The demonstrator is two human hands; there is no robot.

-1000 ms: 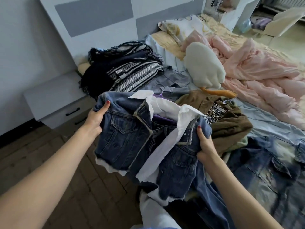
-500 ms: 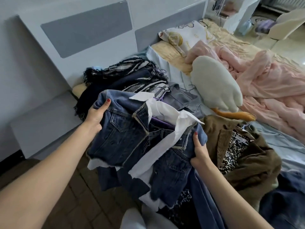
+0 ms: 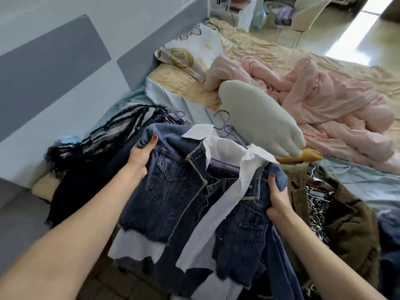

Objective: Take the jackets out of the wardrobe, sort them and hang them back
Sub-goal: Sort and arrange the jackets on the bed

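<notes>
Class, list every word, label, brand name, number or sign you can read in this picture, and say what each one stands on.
No readable text anywhere in the head view.
Neck label inside the brown jacket: a pale tag, too small and blurred to read.
Denim jacket, held by the left hand and right hand: no lettering shows.
Floral pillow: printed shapes only, no words.

1. a pale blue headboard (image 3: 65, 87) with grey panels is seen at left.
2. a bed (image 3: 249, 46) is covered by a yellow sheet.
3. sunlight is cast on the floor (image 3: 355, 33) at top right.
</notes>
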